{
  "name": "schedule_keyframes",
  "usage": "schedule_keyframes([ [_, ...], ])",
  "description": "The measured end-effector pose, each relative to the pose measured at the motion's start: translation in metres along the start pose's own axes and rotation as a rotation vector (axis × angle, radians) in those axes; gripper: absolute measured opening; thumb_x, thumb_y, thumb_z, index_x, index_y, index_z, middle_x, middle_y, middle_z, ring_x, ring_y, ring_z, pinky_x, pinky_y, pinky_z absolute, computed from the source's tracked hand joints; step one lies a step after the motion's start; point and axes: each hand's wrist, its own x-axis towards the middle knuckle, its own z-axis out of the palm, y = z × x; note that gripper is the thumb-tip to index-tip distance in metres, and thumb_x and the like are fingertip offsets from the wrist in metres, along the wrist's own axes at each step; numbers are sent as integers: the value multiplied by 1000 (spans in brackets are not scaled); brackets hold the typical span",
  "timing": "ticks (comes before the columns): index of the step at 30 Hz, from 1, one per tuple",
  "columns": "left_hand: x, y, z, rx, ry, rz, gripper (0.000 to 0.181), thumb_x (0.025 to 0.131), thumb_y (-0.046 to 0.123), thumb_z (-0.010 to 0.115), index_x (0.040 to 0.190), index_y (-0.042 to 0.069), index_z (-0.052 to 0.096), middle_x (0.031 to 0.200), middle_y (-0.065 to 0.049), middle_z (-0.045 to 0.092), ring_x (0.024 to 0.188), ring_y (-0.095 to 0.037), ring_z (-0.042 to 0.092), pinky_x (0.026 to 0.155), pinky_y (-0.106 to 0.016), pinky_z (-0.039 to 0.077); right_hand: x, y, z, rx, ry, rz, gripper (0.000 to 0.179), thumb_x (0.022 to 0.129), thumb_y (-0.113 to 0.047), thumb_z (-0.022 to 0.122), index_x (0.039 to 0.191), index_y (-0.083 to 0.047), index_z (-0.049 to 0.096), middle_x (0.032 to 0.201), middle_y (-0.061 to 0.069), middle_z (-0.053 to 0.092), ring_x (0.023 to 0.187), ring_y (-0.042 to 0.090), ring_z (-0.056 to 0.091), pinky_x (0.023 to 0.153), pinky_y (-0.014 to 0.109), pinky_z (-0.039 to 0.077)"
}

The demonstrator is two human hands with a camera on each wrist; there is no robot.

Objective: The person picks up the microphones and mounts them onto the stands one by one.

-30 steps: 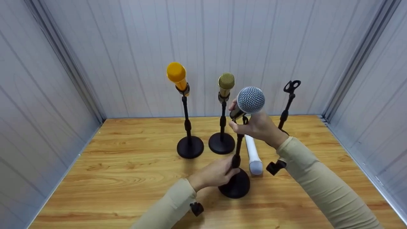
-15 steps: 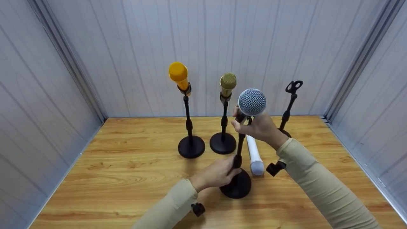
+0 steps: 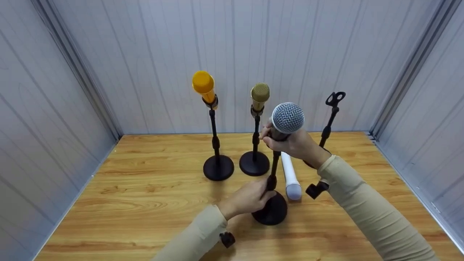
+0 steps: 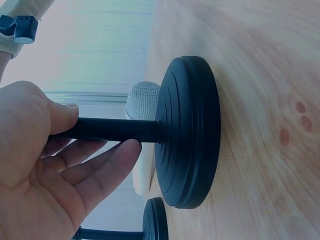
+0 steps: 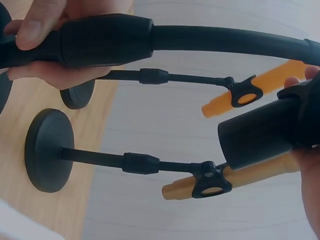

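Standing farthest left, the orange microphone [image 3: 203,83] tops a stand whose base sits at ten o'clock from the foot of the near stand [image 3: 274,166]; the gold microphone [image 3: 260,94] is mounted with its base between eleven and twelve. Next comes the left hand [image 3: 248,197], its thumb and fingers pinching the near stand's lower pole just above the foot. The silver microphone [image 3: 288,117] is up at the pole's top, a little past twelve o'clock, with the right hand [image 3: 295,145] curled round its handle [image 5: 257,132]. Beyond, the white microphone [image 3: 290,177] lies on the table [image 3: 152,188] at one o'clock, and the bare stand [image 3: 325,132] rises between one and two. A dark clip [image 5: 309,115] seems to wrap the handle, but how firmly I cannot tell; if it is only partly seated, letting go could drop the microphone. Pushing hard while the left hand's grip is loose might tip the stand, and a toppling one could knock the white microphone. As for looks, the silver microphone has a round, coarse mesh head, pale-rimmed, above a smooth dark cylindrical handle.
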Motion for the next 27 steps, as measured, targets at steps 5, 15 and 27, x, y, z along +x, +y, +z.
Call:
schedule_keyframes([
  [5,4,-2,1,-20,2,-9,22,106,18,55,124,4,52,101,-1,58,87,-10,59,77,-25,51,2,2,-6,-42,-7,14,19,85,19,69,101,11,62,98,15,70,98,28,69,93,46,54],
  [15,7,-6,-4,-65,-9,-62,17,106,19,56,118,6,54,98,2,57,85,-9,57,75,-24,49,3,0,-12,-203,9,8,24,86,10,75,106,-1,68,104,16,69,102,28,68,94,42,54],
  [27,3,-7,-17,-158,3,-40,27,105,23,59,126,7,54,94,-5,66,77,-9,66,71,-20,53,-14,-9,-27,-473,-40,-41,56,86,0,80,136,2,55,135,13,60,124,26,57,107,37,45],
])
